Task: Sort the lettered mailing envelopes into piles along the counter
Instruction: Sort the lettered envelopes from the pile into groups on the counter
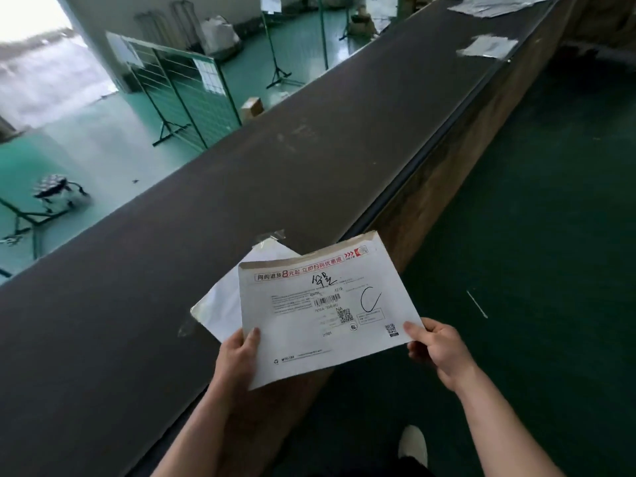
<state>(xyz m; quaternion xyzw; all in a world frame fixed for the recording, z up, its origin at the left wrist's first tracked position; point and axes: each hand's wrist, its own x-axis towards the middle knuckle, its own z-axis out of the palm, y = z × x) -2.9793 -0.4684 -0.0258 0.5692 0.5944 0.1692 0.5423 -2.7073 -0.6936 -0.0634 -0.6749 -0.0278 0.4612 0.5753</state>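
Note:
A white mailing envelope (309, 325) with a red banner, a barcode and a handwritten letter C is held face up over the near edge of the long dark counter (241, 173). My left hand (237, 356) grips its lower left edge, thumb on top. My right hand (437, 349) pinches its lower right corner. A second white envelope (223, 304) lies under the first, fanned out to the left, also in my left hand. Far along the counter lie two piles of envelopes, one nearer pile (488, 46) and one at the far end (495, 5).
The counter runs diagonally from lower left to upper right, with a wooden side panel (447, 173) and dark green floor (550, 235) on my side. Beyond it stand green wire racks (182, 87), a cardboard box (252, 107) and bags on a light green floor. My shoe (413, 445) shows below.

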